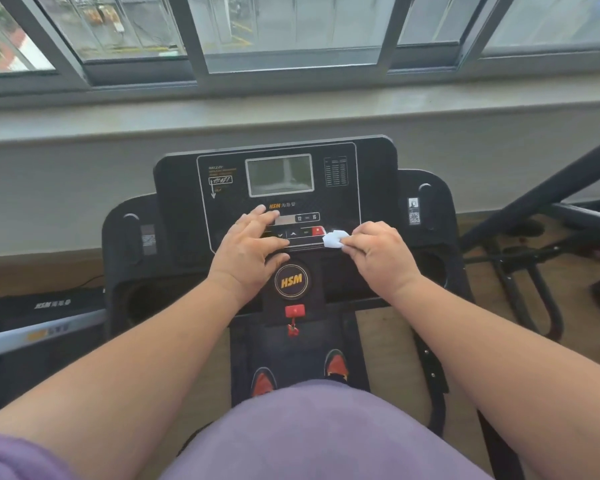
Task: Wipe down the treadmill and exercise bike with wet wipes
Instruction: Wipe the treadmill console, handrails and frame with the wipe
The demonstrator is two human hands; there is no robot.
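Wiping the treadmill buttons

My right hand pinches the wipe; left hand rests flat, fingers straight. I judge the bike remains.

Crumpled white wet wipe on black treadmill console's lower edge

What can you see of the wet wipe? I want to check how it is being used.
The wet wipe is a small white wad, crumpled rather than spread flat, and looks like thin soft cloth. The right hand pinches it at the fingertips, so only its left part shows. It sits against the lower edge of the treadmill console, just below the red button. The left hand lies flat on the console beside it, not touching it.
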